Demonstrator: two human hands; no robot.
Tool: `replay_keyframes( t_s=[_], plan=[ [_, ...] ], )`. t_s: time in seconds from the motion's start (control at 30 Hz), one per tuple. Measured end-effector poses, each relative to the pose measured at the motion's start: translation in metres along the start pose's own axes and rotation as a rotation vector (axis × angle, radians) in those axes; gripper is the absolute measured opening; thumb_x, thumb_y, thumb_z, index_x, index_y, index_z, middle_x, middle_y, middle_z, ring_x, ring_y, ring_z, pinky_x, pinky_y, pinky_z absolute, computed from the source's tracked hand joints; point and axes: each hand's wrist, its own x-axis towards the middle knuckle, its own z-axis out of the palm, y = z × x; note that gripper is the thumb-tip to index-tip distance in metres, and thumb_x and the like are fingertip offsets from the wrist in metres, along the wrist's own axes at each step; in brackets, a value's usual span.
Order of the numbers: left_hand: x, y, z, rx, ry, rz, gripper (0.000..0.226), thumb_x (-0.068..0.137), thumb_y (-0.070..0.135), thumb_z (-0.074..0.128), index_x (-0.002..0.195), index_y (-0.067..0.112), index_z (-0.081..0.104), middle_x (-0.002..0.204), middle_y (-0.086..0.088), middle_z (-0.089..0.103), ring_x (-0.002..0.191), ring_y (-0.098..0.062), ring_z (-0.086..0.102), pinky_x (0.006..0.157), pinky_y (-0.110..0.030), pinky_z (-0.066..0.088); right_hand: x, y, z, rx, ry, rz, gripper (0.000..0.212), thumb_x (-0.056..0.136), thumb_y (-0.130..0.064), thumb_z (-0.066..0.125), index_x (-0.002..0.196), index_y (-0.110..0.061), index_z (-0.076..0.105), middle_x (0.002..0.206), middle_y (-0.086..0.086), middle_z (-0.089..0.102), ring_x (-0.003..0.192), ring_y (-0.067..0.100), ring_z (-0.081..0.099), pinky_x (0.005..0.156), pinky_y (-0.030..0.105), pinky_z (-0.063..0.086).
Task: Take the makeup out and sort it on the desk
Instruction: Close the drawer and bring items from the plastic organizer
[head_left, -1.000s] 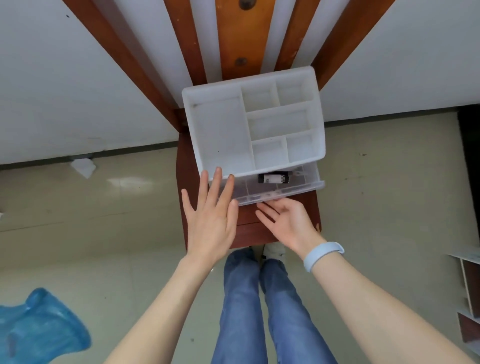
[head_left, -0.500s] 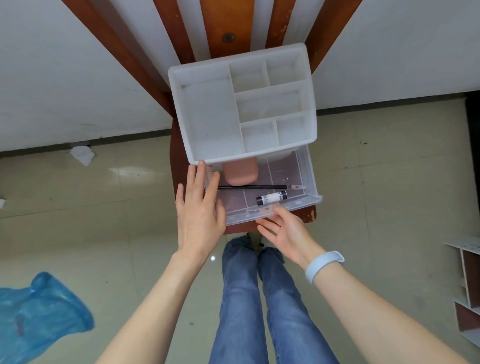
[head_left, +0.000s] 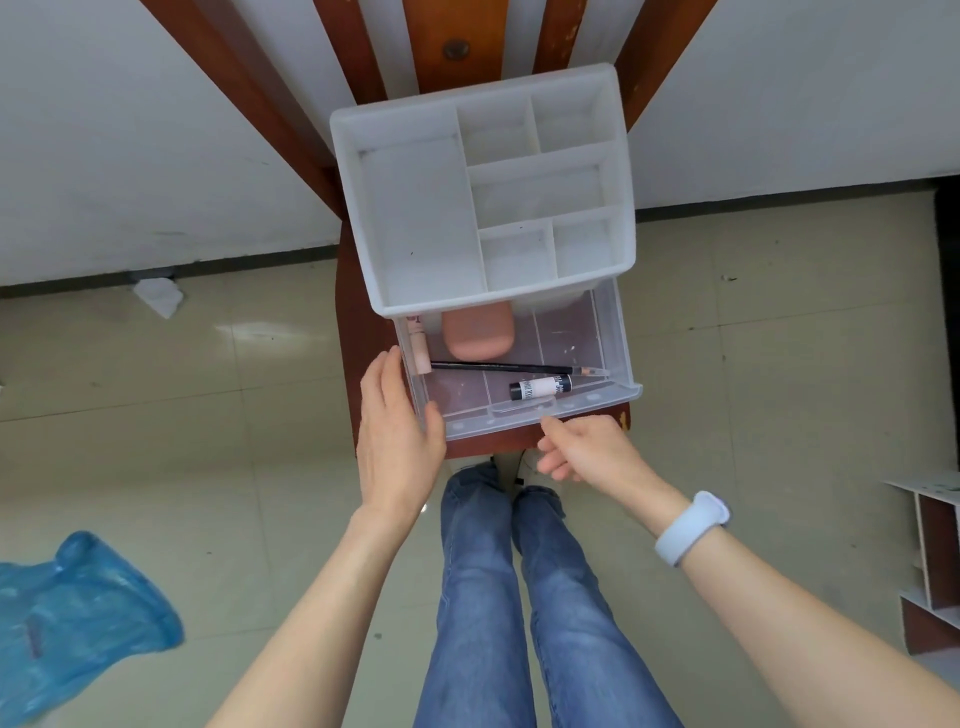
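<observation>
Right hand (head_left: 582, 449) loosely curled and holding nothing just below the drawer (head_left: 613, 338) front, left hand (head_left: 397, 431) flat against its left corner, drawer out with tube (head_left: 540, 388), pencil (head_left: 514, 368), pink case (head_left: 479, 332) and stick (head_left: 418, 345) inside, organizer (head_left: 363, 208) above.

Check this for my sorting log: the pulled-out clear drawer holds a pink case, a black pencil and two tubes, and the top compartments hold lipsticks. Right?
Not quite: the head view shows the organizer's top compartments empty. The rest stands: the clear drawer holds the pink case, black pencil and two tubes.
</observation>
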Motion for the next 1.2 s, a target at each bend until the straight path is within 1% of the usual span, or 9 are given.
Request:
replay_keyframes(
  t_s=[0.07,0.17,0.27,0.4,0.6,0.83,1.0,1.1,1.2],
  plan=[
    [0.002,-0.004,0.002,-0.058,-0.051,-0.101,0.058,0.088,0.011,0.049,0.142,0.013,0.028,0.136,-0.009,0.045,0.115,-0.027,0.051,0.095,-0.041,0.044,-0.002,-0.003,-0.004,-0.274,0.183,-0.293,0.029,0.092,-0.029,0.045,0.074,-0.014,0.062,0.062,-0.002,0.066,0.064,0.012,0.060,0.069,0.031,0.048],
    [0.003,-0.007,0.003,-0.087,-0.059,-0.121,0.048,0.087,0.010,0.048,0.134,0.017,0.042,0.111,-0.007,0.060,0.093,-0.025,0.059,0.087,-0.043,0.047,0.008,-0.021,-0.009,-0.635,0.293,-0.659,0.021,0.092,-0.024,0.044,0.103,-0.016,0.059,0.096,0.000,0.062,0.093,0.019,0.052,0.075,0.032,0.041],
    [0.004,-0.008,0.002,-0.048,-0.031,-0.116,0.042,0.085,0.009,0.050,0.126,0.018,0.051,0.084,-0.004,0.056,0.071,-0.019,0.054,0.078,-0.039,0.048,0.033,-0.033,-0.006,-0.954,0.156,-0.615,0.047,0.092,-0.038,0.041,0.134,-0.017,0.039,0.131,0.005,0.044,0.120,0.024,0.036,0.093,0.040,0.033],
    [0.007,-0.008,0.001,-0.009,-0.031,-0.117,0.040,0.085,0.011,0.050,0.124,0.018,0.054,0.076,-0.001,0.050,0.068,-0.019,0.050,0.075,-0.037,0.047,0.047,-0.031,0.001,-1.166,0.060,-0.562,0.058,0.089,-0.053,0.035,0.135,-0.017,0.035,0.131,0.008,0.041,0.119,0.027,0.036,0.091,0.043,0.033],
    [0.010,-0.007,-0.001,-0.009,-0.051,-0.140,0.039,0.084,0.011,0.049,0.122,0.016,0.055,0.074,-0.001,0.048,0.070,-0.024,0.049,0.076,-0.041,0.047,0.045,-0.035,-0.002,-1.188,-0.073,-0.504,0.049,0.093,-0.050,0.031,0.125,-0.014,0.043,0.124,0.009,0.044,0.114,0.026,0.039,0.089,0.041,0.034],
    [0.007,-0.007,-0.001,-0.050,-0.039,-0.134,0.037,0.087,0.011,0.051,0.123,0.017,0.055,0.075,0.000,0.049,0.068,-0.021,0.049,0.074,-0.037,0.046,0.036,-0.054,-0.007,-1.078,-0.231,-0.402,0.033,0.092,-0.023,0.044,0.124,-0.014,0.048,0.120,0.008,0.055,0.107,0.029,0.051,0.082,0.038,0.043],
    [0.007,-0.006,-0.002,-0.080,-0.013,-0.166,0.038,0.088,0.013,0.054,0.126,0.014,0.053,0.083,0.002,0.051,0.073,-0.020,0.052,0.078,-0.035,0.045,0.022,-0.060,-0.021,-1.216,-0.059,-0.498,0.021,0.081,-0.016,0.047,0.101,-0.010,0.048,0.069,0.001,0.047,0.066,0.026,0.045,0.049,0.030,0.028],
    [0.005,-0.002,-0.003,-0.054,-0.035,-0.181,0.039,0.088,0.015,0.052,0.127,0.015,0.050,0.091,0.000,0.053,0.082,-0.024,0.057,0.079,-0.039,0.046,0.010,-0.045,-0.037,-1.126,0.017,-0.502,0.024,0.077,-0.018,0.049,0.100,-0.017,0.045,0.062,-0.006,0.041,0.064,0.026,0.044,0.045,0.028,0.023],
    [0.004,0.005,-0.002,0.018,-0.023,-0.167,0.045,0.088,0.015,0.052,0.132,0.013,0.043,0.111,-0.007,0.051,0.098,-0.029,0.055,0.081,-0.042,0.046,0.001,-0.024,-0.047,-0.741,0.116,-0.416,0.017,0.076,-0.018,0.054,0.086,-0.027,0.045,0.069,-0.008,0.050,0.060,0.017,0.047,0.048,0.026,0.032]
  ],
)
